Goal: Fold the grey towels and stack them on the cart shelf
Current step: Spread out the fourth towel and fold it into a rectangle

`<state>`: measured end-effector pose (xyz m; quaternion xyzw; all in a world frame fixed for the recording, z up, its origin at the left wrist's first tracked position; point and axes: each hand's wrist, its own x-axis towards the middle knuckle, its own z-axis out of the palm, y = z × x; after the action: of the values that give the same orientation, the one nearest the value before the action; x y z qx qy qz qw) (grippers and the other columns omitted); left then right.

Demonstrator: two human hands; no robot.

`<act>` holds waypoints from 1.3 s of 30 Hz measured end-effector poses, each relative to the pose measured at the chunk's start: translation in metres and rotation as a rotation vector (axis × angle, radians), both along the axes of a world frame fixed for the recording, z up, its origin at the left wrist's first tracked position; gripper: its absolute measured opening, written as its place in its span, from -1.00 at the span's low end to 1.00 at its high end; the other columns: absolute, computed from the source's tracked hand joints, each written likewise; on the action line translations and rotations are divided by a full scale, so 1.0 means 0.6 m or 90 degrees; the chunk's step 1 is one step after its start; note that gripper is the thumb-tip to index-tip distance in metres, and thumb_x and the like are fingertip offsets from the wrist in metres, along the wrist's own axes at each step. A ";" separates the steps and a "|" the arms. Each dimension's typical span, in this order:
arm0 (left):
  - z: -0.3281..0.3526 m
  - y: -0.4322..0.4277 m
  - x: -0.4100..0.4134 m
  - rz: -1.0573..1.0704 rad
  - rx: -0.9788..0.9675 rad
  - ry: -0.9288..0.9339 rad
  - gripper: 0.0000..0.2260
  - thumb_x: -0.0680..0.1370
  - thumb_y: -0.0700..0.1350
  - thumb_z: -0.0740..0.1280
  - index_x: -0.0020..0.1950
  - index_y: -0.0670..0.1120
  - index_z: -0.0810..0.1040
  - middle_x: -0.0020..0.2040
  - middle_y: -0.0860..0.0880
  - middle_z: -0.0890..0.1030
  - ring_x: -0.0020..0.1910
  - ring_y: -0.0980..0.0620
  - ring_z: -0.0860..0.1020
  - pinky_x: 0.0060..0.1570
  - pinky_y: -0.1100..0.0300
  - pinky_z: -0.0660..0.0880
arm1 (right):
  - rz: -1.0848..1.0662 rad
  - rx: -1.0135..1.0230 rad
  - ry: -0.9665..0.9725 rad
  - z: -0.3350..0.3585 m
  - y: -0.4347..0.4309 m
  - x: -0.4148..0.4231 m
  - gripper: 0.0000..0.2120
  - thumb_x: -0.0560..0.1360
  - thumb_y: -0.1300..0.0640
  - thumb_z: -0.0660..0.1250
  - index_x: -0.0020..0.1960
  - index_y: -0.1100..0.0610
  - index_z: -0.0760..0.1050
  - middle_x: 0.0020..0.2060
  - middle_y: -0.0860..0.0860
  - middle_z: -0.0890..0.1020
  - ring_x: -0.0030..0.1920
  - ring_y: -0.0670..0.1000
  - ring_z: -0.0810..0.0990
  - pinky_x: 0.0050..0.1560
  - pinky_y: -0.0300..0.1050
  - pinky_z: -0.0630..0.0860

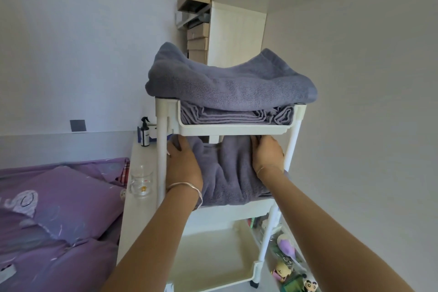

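Grey towel, thickly folded, lies on the middle cart shelf. It looks soft, light and floppy, and would likely sag unless supported under both side edges. The left hand and right hand press flat against its sides, fingers stretched, not curled round it. More grey towels fill the top tray. To the left, a narrow desk carries a glass mug and a spray bottle, beside a purple bed.
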<state>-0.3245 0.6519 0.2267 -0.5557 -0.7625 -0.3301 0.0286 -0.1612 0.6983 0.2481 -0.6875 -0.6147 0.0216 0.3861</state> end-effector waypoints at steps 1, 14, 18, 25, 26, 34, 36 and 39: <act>-0.009 0.007 0.001 0.012 0.051 0.015 -0.53 0.57 -0.37 0.08 0.47 -0.19 0.09 0.39 -0.31 0.20 0.23 -0.30 0.38 0.24 -0.06 0.36 | 0.007 0.036 0.050 -0.002 -0.003 0.000 -0.67 0.63 0.00 0.05 0.10 0.24 0.41 0.06 0.24 0.56 0.06 0.29 0.53 -0.09 -0.04 0.34; -0.072 -0.033 0.015 -0.192 0.026 0.264 -0.39 0.55 0.16 -0.09 0.23 -0.21 0.54 0.15 -0.24 0.60 0.10 -0.25 0.57 0.17 -0.11 0.45 | 0.233 0.169 -0.397 -0.064 -0.059 0.030 -0.46 0.60 -0.18 -0.12 0.34 0.03 0.45 0.33 0.10 0.46 0.34 0.14 0.39 0.40 0.04 0.11; -0.074 -0.038 0.012 -0.181 -0.100 0.288 0.00 0.22 0.38 -0.64 0.54 0.09 0.01 0.50 -0.18 0.20 0.44 -0.27 0.21 0.39 -0.13 0.12 | 0.221 0.052 -0.393 -0.115 -0.067 0.056 -0.32 0.55 -0.29 -0.31 0.37 -0.08 0.41 0.38 0.08 0.42 0.42 0.13 0.34 0.44 -0.04 0.03; -0.084 -0.036 -0.002 -0.174 -0.191 0.258 -0.26 0.45 0.46 -0.18 0.53 0.11 0.03 0.55 -0.13 0.06 0.49 -0.25 0.07 0.43 -0.10 0.04 | 0.160 0.077 -0.371 -0.139 -0.067 0.043 -0.37 0.61 -0.23 -0.17 0.08 0.02 0.63 0.02 0.04 0.68 0.10 0.09 0.62 0.21 -0.09 0.28; -0.082 -0.040 -0.002 -0.178 -0.202 0.276 -0.30 0.48 0.42 -0.13 0.53 0.10 0.03 0.55 -0.13 0.05 0.49 -0.25 0.06 0.43 -0.10 0.03 | 0.155 0.058 -0.370 -0.136 -0.070 0.041 -0.35 0.60 -0.23 -0.19 0.08 0.02 0.64 0.01 0.03 0.69 0.09 0.09 0.62 0.21 -0.09 0.28; -0.078 -0.062 -0.004 -0.317 -0.030 0.270 -0.33 0.53 0.28 -0.13 0.26 -0.10 0.55 0.21 -0.26 0.56 0.18 -0.28 0.53 0.15 -0.24 0.44 | 0.151 -0.061 -0.375 -0.119 -0.153 0.060 -0.14 0.32 -0.37 -0.53 0.52 -0.13 0.01 0.53 -0.11 0.00 0.53 -0.06 -0.11 0.44 -0.18 -0.34; -0.067 -0.078 0.016 -0.385 0.010 0.246 -0.36 0.58 0.24 -0.14 0.25 -0.11 0.55 0.19 -0.22 0.58 0.17 -0.24 0.55 0.13 -0.23 0.45 | 0.111 -0.048 -0.359 -0.115 -0.196 0.077 -0.17 0.36 -0.37 -0.51 0.51 -0.12 0.02 0.53 -0.11 0.00 0.53 -0.05 -0.10 0.43 -0.18 -0.34; -0.058 -0.110 0.065 -0.481 0.051 0.228 -0.31 0.56 0.28 -0.23 0.37 -0.08 0.44 0.32 -0.18 0.49 0.31 -0.21 0.44 0.27 -0.20 0.34 | 0.008 -0.054 -0.358 -0.107 -0.273 0.108 -0.34 0.46 -0.28 -0.40 0.52 -0.14 -0.06 0.53 -0.12 -0.06 0.53 -0.05 -0.14 0.43 -0.18 -0.36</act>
<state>-0.2855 0.5857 0.1918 -0.8433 -0.4747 -0.2448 0.0594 -0.0963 0.5346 0.1836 -0.6785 -0.7002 -0.1418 0.1712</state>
